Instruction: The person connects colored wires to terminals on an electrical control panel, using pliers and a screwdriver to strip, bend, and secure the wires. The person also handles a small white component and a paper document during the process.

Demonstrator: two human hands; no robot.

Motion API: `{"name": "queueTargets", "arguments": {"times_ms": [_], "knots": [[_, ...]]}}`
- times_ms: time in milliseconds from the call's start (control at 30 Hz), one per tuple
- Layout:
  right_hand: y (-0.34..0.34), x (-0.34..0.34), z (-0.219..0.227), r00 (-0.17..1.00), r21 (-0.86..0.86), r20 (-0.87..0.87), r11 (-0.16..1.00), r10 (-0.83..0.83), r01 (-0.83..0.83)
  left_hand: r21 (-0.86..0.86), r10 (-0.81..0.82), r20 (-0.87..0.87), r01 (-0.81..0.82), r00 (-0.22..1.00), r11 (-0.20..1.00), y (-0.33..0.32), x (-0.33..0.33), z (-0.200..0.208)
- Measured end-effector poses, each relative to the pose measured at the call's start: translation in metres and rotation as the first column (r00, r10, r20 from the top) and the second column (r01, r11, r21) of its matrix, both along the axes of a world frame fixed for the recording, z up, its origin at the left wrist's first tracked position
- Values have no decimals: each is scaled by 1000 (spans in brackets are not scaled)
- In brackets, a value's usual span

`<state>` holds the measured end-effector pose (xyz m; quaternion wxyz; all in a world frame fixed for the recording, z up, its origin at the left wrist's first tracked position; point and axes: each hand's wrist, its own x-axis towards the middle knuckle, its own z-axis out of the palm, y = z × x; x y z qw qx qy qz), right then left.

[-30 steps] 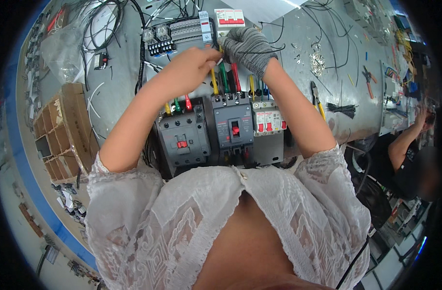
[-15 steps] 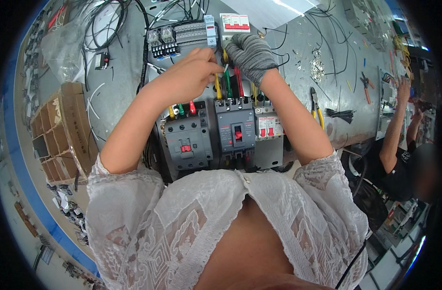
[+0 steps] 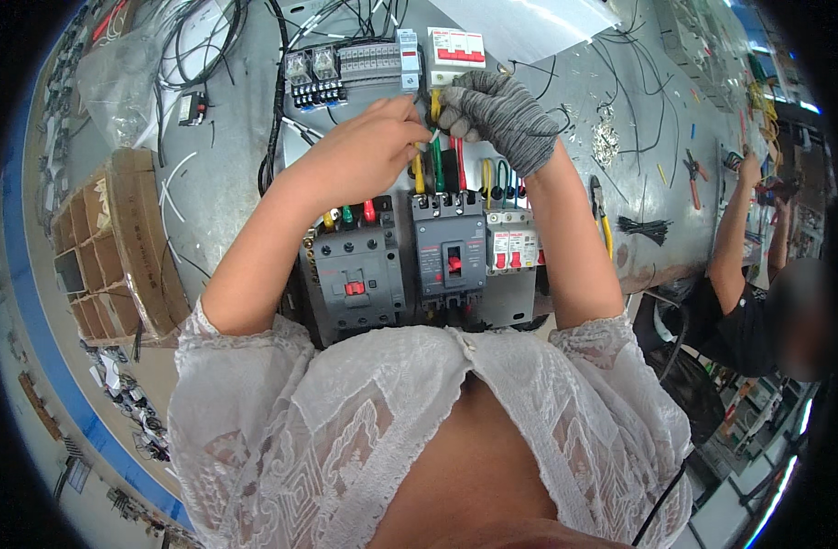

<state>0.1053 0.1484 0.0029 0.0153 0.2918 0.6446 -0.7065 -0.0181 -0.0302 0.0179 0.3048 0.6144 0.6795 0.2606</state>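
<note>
My bare left hand [image 3: 378,146] is closed in a pinch beside a yellow wire [image 3: 418,172]. A small white piece [image 3: 434,135] shows at its fingertips. My right hand [image 3: 503,117], in a grey striped glove, has its fingers curled over the wires, and what they grip is hidden. A green wire [image 3: 438,165] and a red wire [image 3: 461,165] run under both hands down to the dark grey circuit breaker [image 3: 451,240]. Above the glove sits a white breaker with red levers [image 3: 456,48]. A grey contactor [image 3: 356,274] lies below my left forearm.
Relays [image 3: 313,73] and a terminal block [image 3: 368,64] stand at the far left of the panel. Small breakers [image 3: 512,249] sit by my right forearm. Pliers [image 3: 602,220], cutters [image 3: 693,178] and wire scraps lie to the right. A divided cardboard box [image 3: 130,242] is left; another person [image 3: 744,302] works at right.
My right hand has turned and its wrist has shifted right, with the fingers now curled nearer my left fingertips. My left hand stays by the yellow wire. The view has shifted slightly.
</note>
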Motion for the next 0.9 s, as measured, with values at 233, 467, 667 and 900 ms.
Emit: {"name": "queueTargets", "arguments": {"times_ms": [233,467,667,900], "knots": [[-15,-5,-6,949,-332,-99,909,-300,253,-28,-12,0,12,1000,1000,0,-1,-2],[-20,-9,2,995,439,-21,893,-96,95,-12,16,14,-15,1000,1000,-1,3,1],[-25,-16,14,968,880,248,427,-35,-210,23,-11,-34,12,999,1000,0,-3,8],[-5,-43,62,995,901,68,425,67,-90,150,326,-9,-321,945,935,41,-92,18]]}}
